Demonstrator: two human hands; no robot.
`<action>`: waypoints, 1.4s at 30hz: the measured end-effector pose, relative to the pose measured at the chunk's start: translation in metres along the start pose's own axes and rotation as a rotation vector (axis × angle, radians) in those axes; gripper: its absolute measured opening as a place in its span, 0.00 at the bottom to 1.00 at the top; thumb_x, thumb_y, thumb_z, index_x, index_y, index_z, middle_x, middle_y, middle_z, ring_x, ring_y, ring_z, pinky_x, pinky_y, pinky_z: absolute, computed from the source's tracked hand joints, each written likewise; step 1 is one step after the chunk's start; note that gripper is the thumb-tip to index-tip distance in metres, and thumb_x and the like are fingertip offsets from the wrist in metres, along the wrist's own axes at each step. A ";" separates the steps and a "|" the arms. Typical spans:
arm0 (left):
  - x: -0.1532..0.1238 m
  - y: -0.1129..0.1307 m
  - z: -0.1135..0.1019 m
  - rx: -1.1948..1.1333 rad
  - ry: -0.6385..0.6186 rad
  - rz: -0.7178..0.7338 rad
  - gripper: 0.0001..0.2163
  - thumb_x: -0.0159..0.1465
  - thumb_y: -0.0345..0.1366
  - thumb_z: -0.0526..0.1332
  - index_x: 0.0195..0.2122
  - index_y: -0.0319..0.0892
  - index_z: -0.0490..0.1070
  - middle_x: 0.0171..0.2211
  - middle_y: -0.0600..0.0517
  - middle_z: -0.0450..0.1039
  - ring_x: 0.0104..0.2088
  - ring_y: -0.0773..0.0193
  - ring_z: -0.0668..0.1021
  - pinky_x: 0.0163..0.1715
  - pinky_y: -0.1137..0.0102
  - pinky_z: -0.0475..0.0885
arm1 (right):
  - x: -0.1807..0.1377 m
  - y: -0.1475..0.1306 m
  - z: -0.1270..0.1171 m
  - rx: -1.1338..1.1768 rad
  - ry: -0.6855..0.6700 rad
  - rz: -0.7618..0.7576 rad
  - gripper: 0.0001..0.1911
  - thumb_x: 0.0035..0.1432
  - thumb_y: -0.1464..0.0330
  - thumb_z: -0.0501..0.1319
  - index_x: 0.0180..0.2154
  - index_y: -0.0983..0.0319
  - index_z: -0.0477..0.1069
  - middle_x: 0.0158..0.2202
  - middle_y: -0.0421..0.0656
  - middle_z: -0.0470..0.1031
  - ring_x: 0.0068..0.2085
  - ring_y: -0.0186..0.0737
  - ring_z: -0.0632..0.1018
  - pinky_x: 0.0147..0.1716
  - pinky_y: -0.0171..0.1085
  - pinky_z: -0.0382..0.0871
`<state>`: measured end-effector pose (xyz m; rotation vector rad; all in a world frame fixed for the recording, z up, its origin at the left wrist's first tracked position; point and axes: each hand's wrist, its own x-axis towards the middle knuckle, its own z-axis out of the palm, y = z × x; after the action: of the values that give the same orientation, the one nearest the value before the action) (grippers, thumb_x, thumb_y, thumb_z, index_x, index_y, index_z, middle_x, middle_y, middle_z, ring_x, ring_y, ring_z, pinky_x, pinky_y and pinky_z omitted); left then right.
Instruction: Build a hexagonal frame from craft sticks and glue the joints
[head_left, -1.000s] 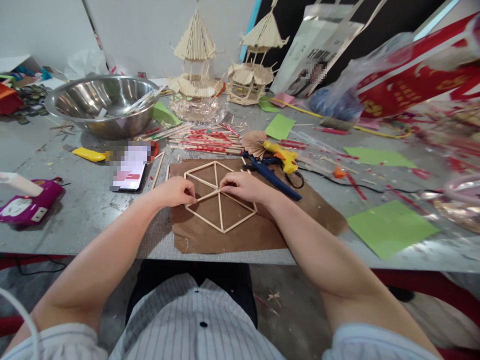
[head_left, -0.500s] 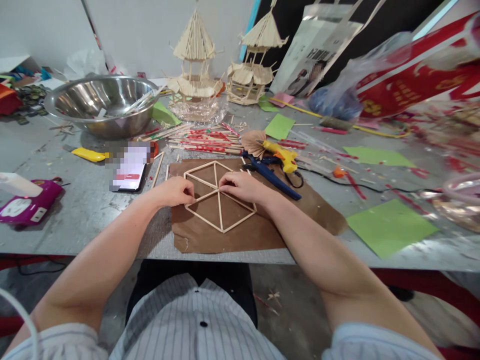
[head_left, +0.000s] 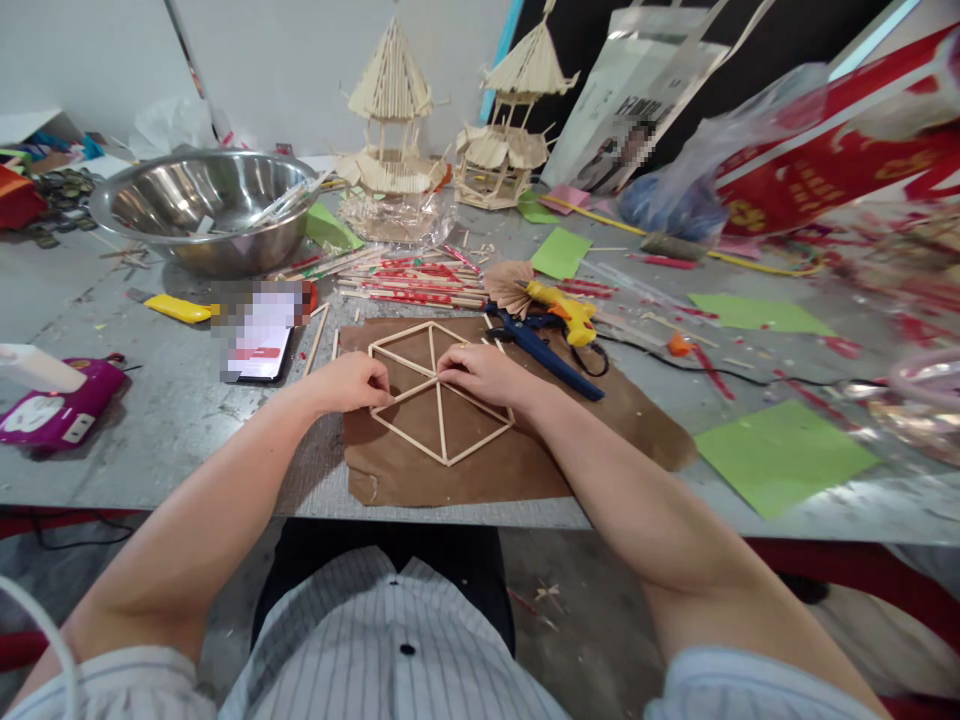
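Note:
A hexagonal frame of thin wooden sticks (head_left: 442,430), with spokes meeting in the middle, lies flat on a sheet of brown paper (head_left: 405,485). At the frame's left corner, my left hand (head_left: 349,383) pinches the outer end of one spoke stick (head_left: 409,394). The fingers of my right hand (head_left: 487,372) close on that stick's inner end, where the spokes meet. My right hand and wrist cover part of the frame's right side. Fingertip contact is partly hidden on both hands.
A blue-handled tool (head_left: 551,355) and a yellow glue gun (head_left: 566,312) lie beyond my right hand. A phone (head_left: 261,335), a yellow cutter (head_left: 176,308) and a steel bowl (head_left: 217,255) stand left. Red-wrapped sticks (head_left: 420,280) and two stick pagodas (head_left: 390,90) (head_left: 525,75) are behind.

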<state>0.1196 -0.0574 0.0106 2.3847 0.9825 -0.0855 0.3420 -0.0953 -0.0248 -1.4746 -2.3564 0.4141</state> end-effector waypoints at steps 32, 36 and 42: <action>0.001 0.000 0.001 0.026 -0.005 0.003 0.09 0.49 0.39 0.56 0.25 0.40 0.70 0.22 0.54 0.70 0.23 0.70 0.69 0.22 0.75 0.59 | -0.001 -0.001 -0.003 0.039 0.009 0.005 0.07 0.53 0.67 0.55 0.30 0.63 0.70 0.30 0.43 0.73 0.32 0.34 0.71 0.33 0.32 0.60; 0.001 -0.001 0.001 0.025 -0.004 0.010 0.09 0.49 0.39 0.56 0.25 0.39 0.70 0.22 0.54 0.71 0.22 0.71 0.69 0.22 0.76 0.59 | 0.000 0.000 -0.001 0.016 0.010 -0.015 0.08 0.53 0.68 0.54 0.30 0.64 0.70 0.30 0.43 0.72 0.32 0.34 0.71 0.33 0.32 0.60; 0.002 -0.002 0.002 0.034 0.007 0.015 0.09 0.49 0.39 0.56 0.25 0.39 0.70 0.22 0.54 0.71 0.22 0.71 0.69 0.22 0.75 0.59 | -0.001 -0.001 0.000 0.009 0.026 -0.015 0.07 0.53 0.68 0.55 0.29 0.64 0.69 0.30 0.43 0.72 0.32 0.35 0.71 0.33 0.33 0.60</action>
<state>0.1202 -0.0560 0.0072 2.4243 0.9738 -0.0883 0.3413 -0.0964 -0.0239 -1.4491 -2.3407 0.3998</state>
